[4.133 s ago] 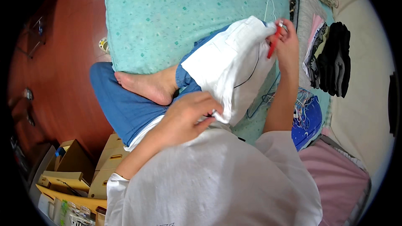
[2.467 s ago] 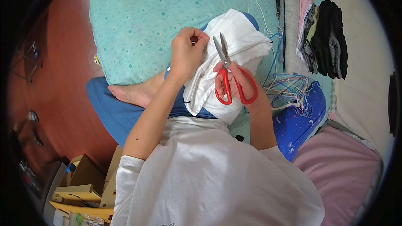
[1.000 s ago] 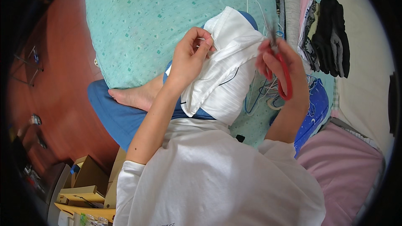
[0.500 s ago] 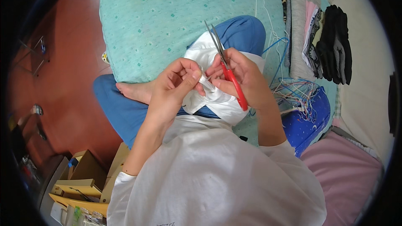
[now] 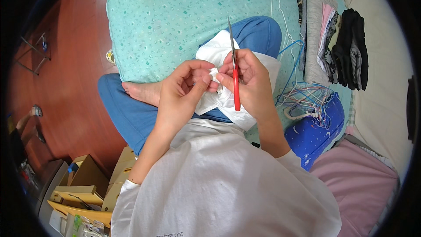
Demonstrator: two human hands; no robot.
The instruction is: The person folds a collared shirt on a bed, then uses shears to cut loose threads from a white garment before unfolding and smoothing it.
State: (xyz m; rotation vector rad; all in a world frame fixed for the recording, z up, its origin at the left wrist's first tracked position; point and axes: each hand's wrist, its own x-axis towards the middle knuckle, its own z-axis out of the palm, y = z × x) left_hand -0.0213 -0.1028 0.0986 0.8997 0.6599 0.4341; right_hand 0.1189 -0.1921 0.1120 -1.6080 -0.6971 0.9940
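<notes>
A white cloth garment lies bunched over my crossed legs in blue trousers. My left hand is closed, pinching a small gathered bit of the white cloth between thumb and fingers. Close beside it, my right hand holds a pair of scissors with red handles. The scissors stand nearly upright in the picture, blades toward the far side and seen edge-on, so they look closed. My right thumb and fingertips meet near the pinched cloth; whether they grip it too I cannot tell.
I sit on a bed with a mint-green patterned sheet. To the right are tangled hangers, a dark blue star-patterned item, folded clothes, black socks and a pink cushion. Cardboard boxes stand at lower left.
The scissors have turned from a slant to nearly upright, and their blades, apart before, now line up. My right hand has rotated slightly; my left hand keeps its pinch on the cloth.
</notes>
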